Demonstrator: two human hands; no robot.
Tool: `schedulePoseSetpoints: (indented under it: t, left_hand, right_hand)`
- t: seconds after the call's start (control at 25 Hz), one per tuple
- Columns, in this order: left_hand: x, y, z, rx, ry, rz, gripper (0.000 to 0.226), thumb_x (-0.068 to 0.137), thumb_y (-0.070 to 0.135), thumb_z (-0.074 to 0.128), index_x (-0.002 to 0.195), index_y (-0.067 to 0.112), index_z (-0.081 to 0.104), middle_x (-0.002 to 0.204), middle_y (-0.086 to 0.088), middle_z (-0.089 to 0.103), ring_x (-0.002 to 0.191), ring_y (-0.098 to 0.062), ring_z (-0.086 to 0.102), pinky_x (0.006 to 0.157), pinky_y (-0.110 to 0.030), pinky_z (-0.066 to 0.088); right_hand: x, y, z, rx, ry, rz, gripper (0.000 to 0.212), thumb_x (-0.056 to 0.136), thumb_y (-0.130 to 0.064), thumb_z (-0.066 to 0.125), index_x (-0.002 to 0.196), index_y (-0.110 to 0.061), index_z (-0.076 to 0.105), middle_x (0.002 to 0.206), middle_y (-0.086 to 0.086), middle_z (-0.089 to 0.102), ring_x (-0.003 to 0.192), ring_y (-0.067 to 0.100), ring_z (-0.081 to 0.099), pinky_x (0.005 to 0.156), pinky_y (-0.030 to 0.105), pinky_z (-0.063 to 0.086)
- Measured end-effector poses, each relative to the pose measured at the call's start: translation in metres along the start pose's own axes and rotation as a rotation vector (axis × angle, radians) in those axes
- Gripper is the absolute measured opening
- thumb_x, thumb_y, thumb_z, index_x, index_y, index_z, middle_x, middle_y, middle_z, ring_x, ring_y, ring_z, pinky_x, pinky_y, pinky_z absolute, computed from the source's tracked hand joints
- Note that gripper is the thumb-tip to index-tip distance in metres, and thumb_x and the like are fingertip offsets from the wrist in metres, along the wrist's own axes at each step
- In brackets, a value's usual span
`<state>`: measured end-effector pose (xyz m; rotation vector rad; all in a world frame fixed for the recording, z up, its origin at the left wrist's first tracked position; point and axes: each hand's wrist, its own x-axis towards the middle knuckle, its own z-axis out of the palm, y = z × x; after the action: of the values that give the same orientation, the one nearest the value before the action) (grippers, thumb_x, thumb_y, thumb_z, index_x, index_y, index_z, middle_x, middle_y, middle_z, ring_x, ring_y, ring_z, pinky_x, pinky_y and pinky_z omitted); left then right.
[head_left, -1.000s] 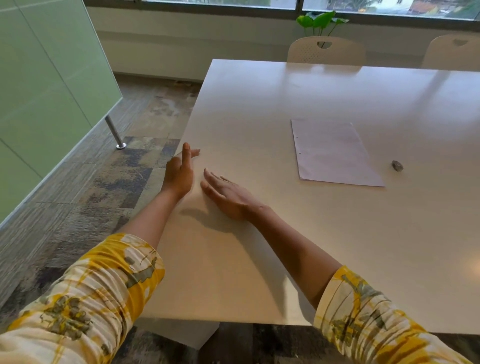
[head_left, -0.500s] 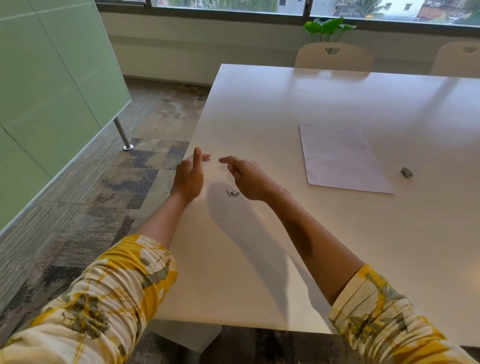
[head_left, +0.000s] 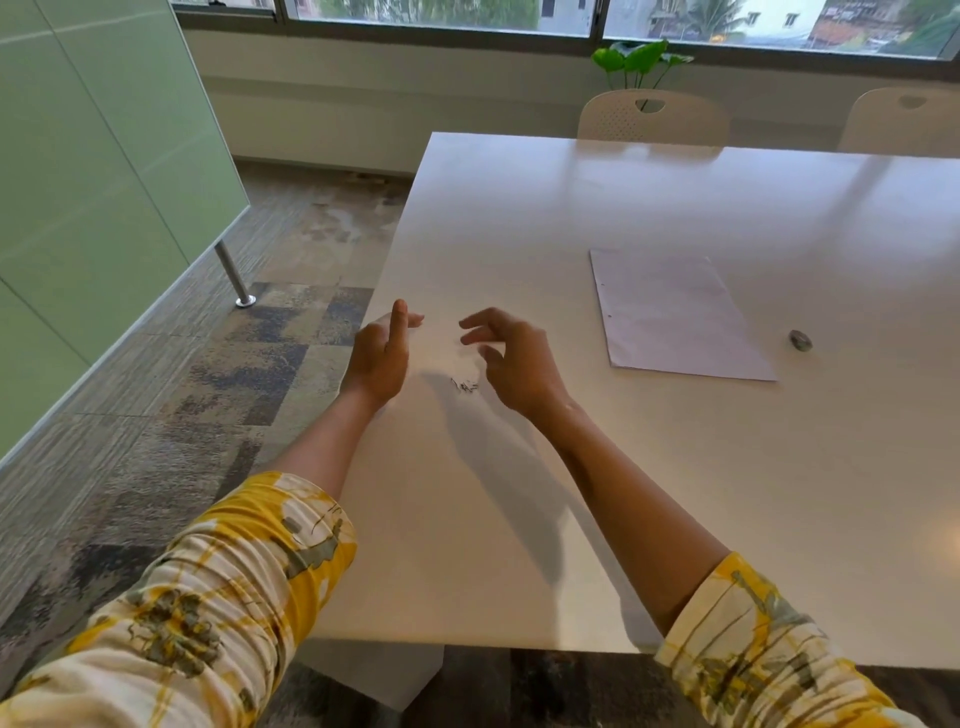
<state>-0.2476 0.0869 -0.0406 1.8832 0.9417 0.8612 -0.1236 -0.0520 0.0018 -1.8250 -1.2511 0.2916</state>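
Note:
A small pile of tiny dark shavings or staples (head_left: 466, 385) lies on the white table (head_left: 649, 467) near its left edge. My left hand (head_left: 379, 358) stands on edge at the table's rim, fingers straight, left of the pile. My right hand (head_left: 511, 358) hovers just right of the pile and above it, its fingers loosely spread and bent, holding nothing. A white sheet of paper (head_left: 675, 314) lies flat farther right. A small grey object (head_left: 800, 340) sits beyond the sheet's right edge.
Two pale chairs (head_left: 653, 117) (head_left: 904, 122) stand at the table's far side, with a green plant (head_left: 641, 60) behind them by the window. A green glass partition (head_left: 93, 182) with a metal post (head_left: 234, 278) stands on the left over patterned carpet.
My right hand was flat on the table; it has lifted and drawn back to the right, uncovering the small pile. The left hand has stayed at the edge.

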Motion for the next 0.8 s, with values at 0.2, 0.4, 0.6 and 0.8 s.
schedulePoseSetpoints:
  t: [0.2,0.4,0.6,0.8]
  left_hand:
    - [0.001,-0.003,-0.001,0.034,-0.022,0.014,0.063,0.108,0.047,0.022,0.119,0.007,0.07,0.121,-0.002,0.068,0.108,-0.007,0.055,0.073,0.01,0.028]
    - [0.002,-0.003,-0.003,0.047,-0.022,0.049,0.07,0.105,0.051,0.018,0.118,0.007,0.071,0.121,-0.005,0.07,0.109,-0.006,0.055,0.076,0.008,0.027]
    - [0.003,-0.003,-0.003,0.014,0.001,0.069,0.075,0.1,0.054,0.015,0.113,0.007,0.073,0.119,-0.006,0.071,0.111,-0.011,0.059,0.086,-0.003,0.032]
    - [0.004,0.0,-0.005,-0.032,0.005,0.051,0.076,0.099,0.055,0.016,0.111,0.008,0.074,0.116,-0.006,0.072,0.112,-0.016,0.062,0.1,-0.028,0.04]
  right_hand:
    - [-0.021,0.03,-0.009,-0.549,-0.241,0.26,0.084,0.096,-0.065,0.036,0.155,-0.008,0.02,0.164,0.013,0.014,0.152,0.031,0.005,0.122,0.049,-0.001]
    - [-0.053,0.04,0.004,-0.636,-0.237,0.317,0.124,0.073,-0.094,0.007,0.155,-0.003,-0.011,0.162,0.016,-0.018,0.15,0.027,-0.02,0.122,0.043,-0.011]
    - [-0.038,0.019,0.037,-0.589,-0.29,0.21,0.117,0.078,-0.09,0.008,0.154,-0.003,-0.013,0.162,0.014,-0.02,0.149,0.025,-0.021,0.123,0.04,-0.008]
    - [-0.028,-0.005,0.066,-0.518,-0.331,0.115,0.094,0.092,-0.074,0.003,0.154,-0.006,-0.015,0.162,0.01,-0.02,0.15,0.019,-0.018,0.122,0.033,-0.01]
